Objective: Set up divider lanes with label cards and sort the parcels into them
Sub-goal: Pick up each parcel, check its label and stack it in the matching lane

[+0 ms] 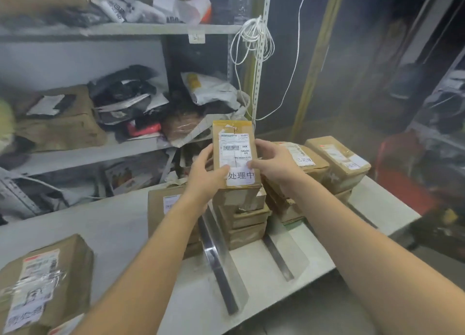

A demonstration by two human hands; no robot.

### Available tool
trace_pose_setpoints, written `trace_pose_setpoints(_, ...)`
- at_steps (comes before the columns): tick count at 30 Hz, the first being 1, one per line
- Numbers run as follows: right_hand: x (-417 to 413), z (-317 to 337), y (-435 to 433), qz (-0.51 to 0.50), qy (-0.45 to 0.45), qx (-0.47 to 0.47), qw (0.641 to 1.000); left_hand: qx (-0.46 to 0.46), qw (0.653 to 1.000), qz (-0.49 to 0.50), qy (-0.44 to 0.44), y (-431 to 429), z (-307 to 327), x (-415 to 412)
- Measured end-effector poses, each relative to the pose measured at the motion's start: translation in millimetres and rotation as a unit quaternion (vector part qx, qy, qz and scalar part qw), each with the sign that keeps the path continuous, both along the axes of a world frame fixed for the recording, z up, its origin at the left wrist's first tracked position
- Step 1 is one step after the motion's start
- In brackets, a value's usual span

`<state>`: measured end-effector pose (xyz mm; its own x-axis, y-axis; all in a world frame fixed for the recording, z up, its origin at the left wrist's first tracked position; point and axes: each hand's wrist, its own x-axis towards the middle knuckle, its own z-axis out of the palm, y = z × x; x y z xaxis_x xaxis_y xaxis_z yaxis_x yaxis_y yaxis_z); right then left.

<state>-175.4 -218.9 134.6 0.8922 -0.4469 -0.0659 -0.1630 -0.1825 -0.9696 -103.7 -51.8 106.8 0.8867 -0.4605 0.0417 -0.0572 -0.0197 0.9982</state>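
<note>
The fingers [264,144] of the right hand [275,165] and of the left hand [205,177] curl round the held parcel [235,143], so their tips are hidden. Both thumbs cover the top edge of the label card [240,178]. The shipping label [234,148] between the fingers is too fine to read. Below them, the parcel hides the top of a stack [245,221]. Far down-left, another parcel [47,279] is cut by the frame's edge. To the right a blurred red shape [400,163], perhaps a stool, sits in dimness.
</note>
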Motion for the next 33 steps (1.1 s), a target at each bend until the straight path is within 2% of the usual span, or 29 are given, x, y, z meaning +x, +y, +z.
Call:
trace_pose_setpoints(15, 43.0, -10.5, -113.1, 0.132, 0.089, 0.018, 0.987, 0.050, 0.992, 0.094, 0.072, -99.0, -6.7, 1.8)
trace_pose_setpoints(22, 60.4, -25.5, -125.5, 0.155, 0.094, 0.026, 0.983, 0.081, 0.987, 0.130, 0.052, -112.7, -9.5, 11.1)
trace_pose_setpoints(33, 66.6, -29.6, -122.8, 0.155, 0.087, 0.024, 0.984, 0.073, 0.982, 0.163, 0.053, -106.7, -29.7, 10.1)
